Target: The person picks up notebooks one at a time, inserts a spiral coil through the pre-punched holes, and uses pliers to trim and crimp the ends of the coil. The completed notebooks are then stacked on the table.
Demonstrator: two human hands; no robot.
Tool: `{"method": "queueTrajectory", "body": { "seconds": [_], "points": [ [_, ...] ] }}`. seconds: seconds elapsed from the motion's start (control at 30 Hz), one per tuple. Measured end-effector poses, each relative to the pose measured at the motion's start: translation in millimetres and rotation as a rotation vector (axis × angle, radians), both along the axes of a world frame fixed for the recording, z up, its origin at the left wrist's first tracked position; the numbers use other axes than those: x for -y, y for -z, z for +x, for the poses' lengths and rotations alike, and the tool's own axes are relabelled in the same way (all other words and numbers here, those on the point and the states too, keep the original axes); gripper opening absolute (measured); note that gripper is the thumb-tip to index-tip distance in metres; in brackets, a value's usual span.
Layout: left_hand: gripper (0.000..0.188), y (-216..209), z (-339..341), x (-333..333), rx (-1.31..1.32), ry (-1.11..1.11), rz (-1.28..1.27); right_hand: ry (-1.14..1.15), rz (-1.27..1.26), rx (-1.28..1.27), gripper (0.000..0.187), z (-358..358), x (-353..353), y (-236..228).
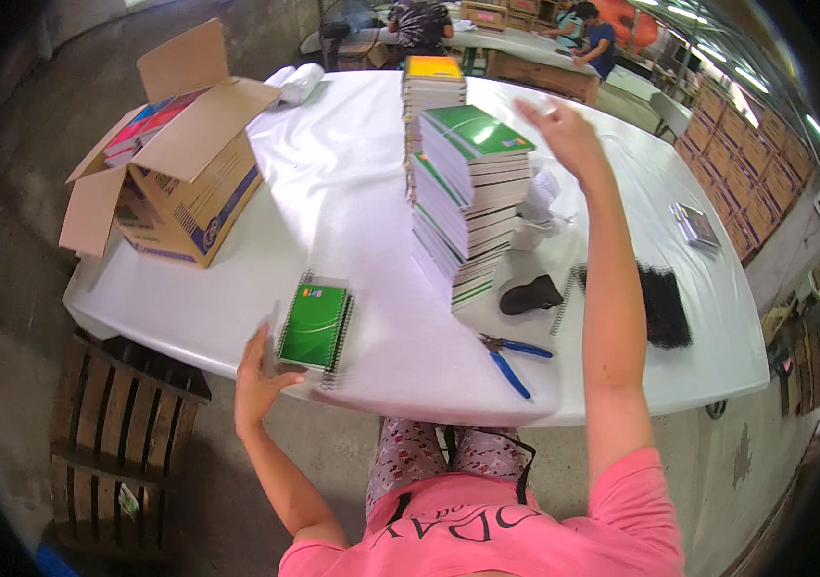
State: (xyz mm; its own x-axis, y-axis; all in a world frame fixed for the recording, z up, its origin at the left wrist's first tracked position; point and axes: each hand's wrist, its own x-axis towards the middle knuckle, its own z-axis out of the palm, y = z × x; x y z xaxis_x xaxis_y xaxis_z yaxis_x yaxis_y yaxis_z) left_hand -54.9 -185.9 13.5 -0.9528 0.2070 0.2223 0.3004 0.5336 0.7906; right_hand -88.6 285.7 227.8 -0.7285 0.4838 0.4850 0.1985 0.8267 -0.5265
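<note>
My left hand [256,380] is beside a small stack of green spiral-bound notebooks [314,325] near the table's front edge. Its fingers are spread, with nothing in them. Wire coils stick out on both sides of that stack. At the middle of the table rises a tall, uneven stack of green-covered books [479,131], with black-and-white page edges showing. My right hand [564,135], slightly blurred, is raised just right of its top, fingers apart and holding nothing visible. Blue-handled pliers [516,358] lie in front of the stack, jaws pointing left.
An open cardboard box [184,197] with red and blue books stands at the left. Behind the green stack is a yellow-topped stack [434,67]. Black coils [665,306], a black object [531,295] and a small pile [694,227] lie at right. People work at far tables.
</note>
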Motion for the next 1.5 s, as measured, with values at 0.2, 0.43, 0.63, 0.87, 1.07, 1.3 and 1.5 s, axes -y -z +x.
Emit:
{"method": "queueTrajectory", "body": {
  "seconds": [0.2, 0.43, 0.63, 0.87, 1.07, 1.3, 1.5],
  "points": [
    [0.084, -65.7, 27.0, -35.5, -0.393, -0.228, 0.024, -0.292, -0.085, 0.076, 0.041, -5.5, 2.0, 14.9],
    [0.056, -116.0, 41.4, -152.1, -0.044, 0.249, 1.068, -0.517, -0.171, -0.443, 0.016, 93.4, 120.9, 26.0],
    [0.024, -78.8, 43.2, -136.1, -0.102, 0.296, 0.640, -0.740, -0.446, -0.287, 0.026, 142.2, 124.9, 124.3],
    [0.016, -29.9, 54.9, -144.2, -0.379, 0.324, -0.600, 0.351, -0.016, 0.461, 0.035, 130.3, -16.6, 216.6],
    [0.050, -7.8, 53.5, -174.3, -0.501, 0.160, -0.318, 0.389, 0.004, 0.497, 0.037, 124.5, -71.0, 231.6],
    [0.049, 14.5, 49.1, -189.7, -0.696, -0.064, -0.220, -0.072, -0.314, 0.279, 0.033, 134.5, -22.9, 177.8],
    [0.047, 17.1, 46.8, -191.6, -0.734, -0.065, -0.180, -0.611, -0.607, 0.208, 0.018, 154.0, 98.5, 171.0]
  ]
}}
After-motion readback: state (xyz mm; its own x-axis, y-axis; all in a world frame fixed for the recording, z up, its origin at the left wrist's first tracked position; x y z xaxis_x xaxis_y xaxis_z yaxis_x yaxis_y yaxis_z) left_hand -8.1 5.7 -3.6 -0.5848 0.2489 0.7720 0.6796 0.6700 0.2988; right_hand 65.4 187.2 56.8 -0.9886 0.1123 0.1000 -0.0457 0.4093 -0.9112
